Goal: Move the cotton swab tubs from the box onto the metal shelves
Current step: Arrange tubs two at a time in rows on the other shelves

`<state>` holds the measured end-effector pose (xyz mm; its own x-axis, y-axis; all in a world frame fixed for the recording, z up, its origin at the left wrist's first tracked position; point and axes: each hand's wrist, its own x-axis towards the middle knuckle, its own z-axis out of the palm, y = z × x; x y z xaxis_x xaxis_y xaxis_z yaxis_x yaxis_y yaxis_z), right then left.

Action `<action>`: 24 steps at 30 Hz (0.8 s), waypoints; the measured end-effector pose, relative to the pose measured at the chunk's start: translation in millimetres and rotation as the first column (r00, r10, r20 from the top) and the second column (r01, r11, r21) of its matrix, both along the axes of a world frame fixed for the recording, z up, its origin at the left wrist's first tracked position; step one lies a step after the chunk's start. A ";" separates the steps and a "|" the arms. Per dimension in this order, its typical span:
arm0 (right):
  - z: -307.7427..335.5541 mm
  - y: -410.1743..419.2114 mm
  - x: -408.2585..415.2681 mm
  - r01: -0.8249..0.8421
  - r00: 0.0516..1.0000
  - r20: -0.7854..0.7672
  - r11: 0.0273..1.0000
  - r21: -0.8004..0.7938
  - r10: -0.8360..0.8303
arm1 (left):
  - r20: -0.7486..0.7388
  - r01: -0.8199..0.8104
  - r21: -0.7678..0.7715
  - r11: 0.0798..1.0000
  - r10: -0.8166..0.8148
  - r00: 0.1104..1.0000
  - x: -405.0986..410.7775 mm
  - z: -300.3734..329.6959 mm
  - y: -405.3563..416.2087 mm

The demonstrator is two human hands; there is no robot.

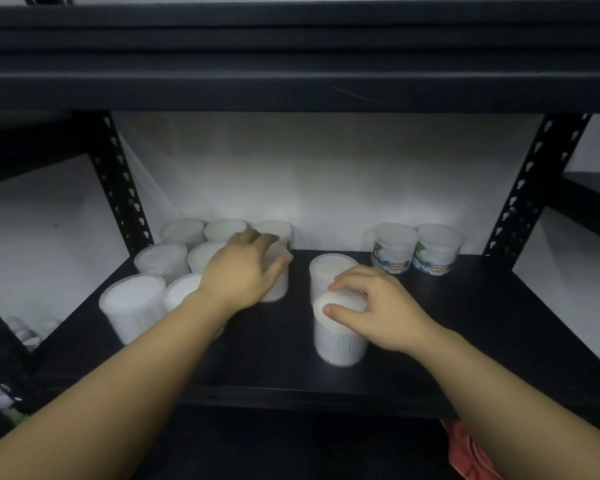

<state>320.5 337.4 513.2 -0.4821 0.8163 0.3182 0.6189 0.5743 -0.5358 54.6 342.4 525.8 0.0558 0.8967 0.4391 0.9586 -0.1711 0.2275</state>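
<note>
Far left of the shelf (pixel 430 323): a packed cluster of tubs (pixel 160 261) already placed, approx 8 incl. back row. Left hand (pixel 239 271) wraps a tub (pixel 277 282) at the cluster's right edge. Mid-shelf, right hand (pixel 374 303) grips the lid of the front tub (pixel 340 337), another tub just behind. Two labelled tubs (pixel 416 251) at back right. Box not in view, so remainder unknown.

The left hand (pixel 244 268) covers most of one tub (pixel 278 282), and its forearm hides part of another tub (pixel 182 289). The right hand (pixel 371 303) hides the far side of a front tub (pixel 338 337). A red thing (pixel 464 452) at the bottom is cut off and too blurred to identify.
</note>
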 end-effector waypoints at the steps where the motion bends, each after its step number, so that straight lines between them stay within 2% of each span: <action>1: -0.4 -0.6 5.6 -0.025 1.000 -0.008 1.000 -0.010 0.025 | 0.056 0.087 0.005 0.996 -0.087 0.995 5.7 5.8 2.5; 2: -0.8 -0.7 10.7 -0.048 0.999 -0.013 0.999 -0.023 0.048 | 0.085 0.182 -0.014 0.983 -0.180 0.980 12.6 10.4 4.4; 4: -1.6 -1.5 19.8 -0.078 0.997 -0.010 0.996 -0.047 0.078 | 0.052 0.343 -0.080 0.936 -0.339 0.939 28.1 13.1 7.3; 8: -0.5 -4.0 38.2 -0.079 0.996 0.042 0.995 -0.067 0.082 | -0.018 0.450 -0.202 0.870 -0.463 0.886 45.5 -1.9 12.8; 11: 0.9 -1.6 57.7 -0.039 0.997 0.061 0.995 -0.092 0.045 | 0.003 0.429 -0.186 0.884 -0.436 0.900 44.8 -12.2 12.4; 16: 2.6 7.7 84.1 0.053 0.998 -0.007 0.991 -0.121 -0.055 | 0.086 0.401 -0.195 0.895 -0.392 0.916 38.2 -7.6 6.9; 19: 9.8 11.1 83.0 0.060 0.998 0.033 0.992 -0.109 -0.057 | 0.077 0.398 -0.190 0.897 -0.391 0.917 39.1 3.1 5.6; 22: 24.5 15.6 74.0 0.070 0.978 0.200 0.994 -0.083 -0.052 | 0.023 0.348 -0.199 0.916 -0.351 0.936 53.9 12.4 3.5; 24: 35.2 19.8 67.1 0.113 0.914 0.400 0.989 -0.091 -0.068 | -0.077 0.180 -0.308 0.934 -0.214 0.974 69.0 17.8 4.8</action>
<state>387.5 357.2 548.4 -0.4722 0.8812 0.0230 0.8394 0.4575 -0.2936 123.6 347.2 543.5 0.2767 0.9513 0.1358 0.9341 -0.2994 0.1944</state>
